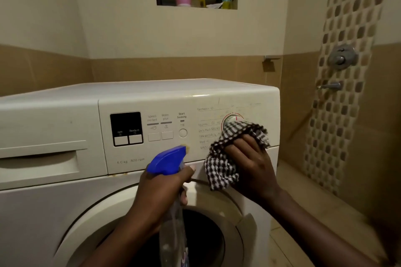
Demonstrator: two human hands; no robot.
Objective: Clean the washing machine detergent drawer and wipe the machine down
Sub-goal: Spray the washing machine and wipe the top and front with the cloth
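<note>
Right hand (249,165) presses a black-and-white checked cloth (230,151) against the white washing machine's (65,191) round dial (231,119); beside it, left hand (165,191) grips a blue-headed clear spray bottle (169,160).

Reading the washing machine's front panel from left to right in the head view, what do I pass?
drawer → display → square buttons → start button → dial, partly under the cloth that the right hand holds.
</note>
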